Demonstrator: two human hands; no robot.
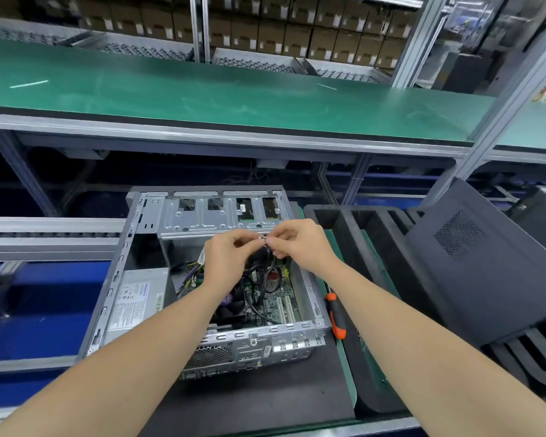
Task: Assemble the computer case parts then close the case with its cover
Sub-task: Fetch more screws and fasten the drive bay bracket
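Observation:
An open grey computer case [145, 234] lies on its side on a dark mat in front of me. Inside I see the power supply [136, 301], the motherboard [275, 304] and a metal drive cage [221, 216] at the far end. My left hand [226, 263] and my right hand [300, 244] meet above the case, just below the drive cage. Both pinch a thin black cable [270, 272] with a small connector at its top end; the cable runs down to the motherboard. The black case cover [473, 269] leans upright at the right.
An orange-and-black screwdriver [336, 315] lies right of the case on the green mat. Black foam trays [356, 234] stand between the case and the cover. A green conveyor belt [234, 96] runs across behind, with stacked cardboard boxes [265, 29] beyond. Blue bins sit at the left.

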